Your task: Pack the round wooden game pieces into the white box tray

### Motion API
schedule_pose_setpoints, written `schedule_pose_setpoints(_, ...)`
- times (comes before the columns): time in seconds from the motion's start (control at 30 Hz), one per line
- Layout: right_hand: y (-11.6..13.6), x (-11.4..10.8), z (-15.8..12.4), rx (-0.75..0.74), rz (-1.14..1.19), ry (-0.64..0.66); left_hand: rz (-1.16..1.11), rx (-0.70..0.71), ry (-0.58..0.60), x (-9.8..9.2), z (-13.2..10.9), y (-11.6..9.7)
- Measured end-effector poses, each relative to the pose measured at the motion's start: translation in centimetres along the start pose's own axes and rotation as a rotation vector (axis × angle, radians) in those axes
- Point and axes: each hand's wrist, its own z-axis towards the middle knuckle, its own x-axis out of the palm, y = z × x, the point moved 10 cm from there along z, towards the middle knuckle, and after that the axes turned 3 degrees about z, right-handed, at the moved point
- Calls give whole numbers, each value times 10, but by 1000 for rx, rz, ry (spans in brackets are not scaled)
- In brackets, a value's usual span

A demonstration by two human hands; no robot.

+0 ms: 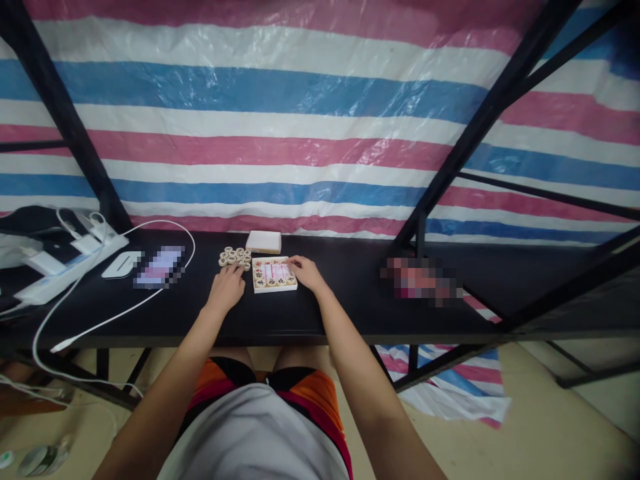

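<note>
A loose cluster of round Chinese chess pieces point(231, 255) lies on the black tabletop. My left hand point(229, 287) rests palm down at its near edge, fingers stretched out and touching the nearest pieces. Just right of the cluster is a shallow white box point(274, 289), with pieces along its left, near and far sides and a pink-and-white printed bottom showing in the middle. Over the box's far right corner, my right hand point(306, 273) has its fingers bent and closed at the pieces there; whatever is between the fingertips is hidden.
Behind the box lies a white lid point(264, 241). To the left are a blurred phone point(160, 267), a white pad point(121, 265), a power strip point(65, 267) and a looping white cable point(193, 240). A blurred reddish item point(420, 280) lies right. Black metal posts point(460, 153) frame the desk.
</note>
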Motion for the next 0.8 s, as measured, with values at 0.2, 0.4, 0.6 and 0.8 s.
schedule_pose_setpoints(0.2, 2, -1, -1, -4, -6, 3, 23, 26, 21, 1, 1, -4)
schedule_pose_setpoints(0.4, 2, -1, -1, -4, 1, 5, 46, 14, -62, -16, 0, -9)
schedule_pose_setpoints(0.6, 1, 0, -1, 4, 5, 2, 37, -34, -13, -17, -1, -8)
schedule_pose_setpoints(0.8, -1, 0, 1, -13, -6, -1, -7, -23, -16, -16, -2, -10)
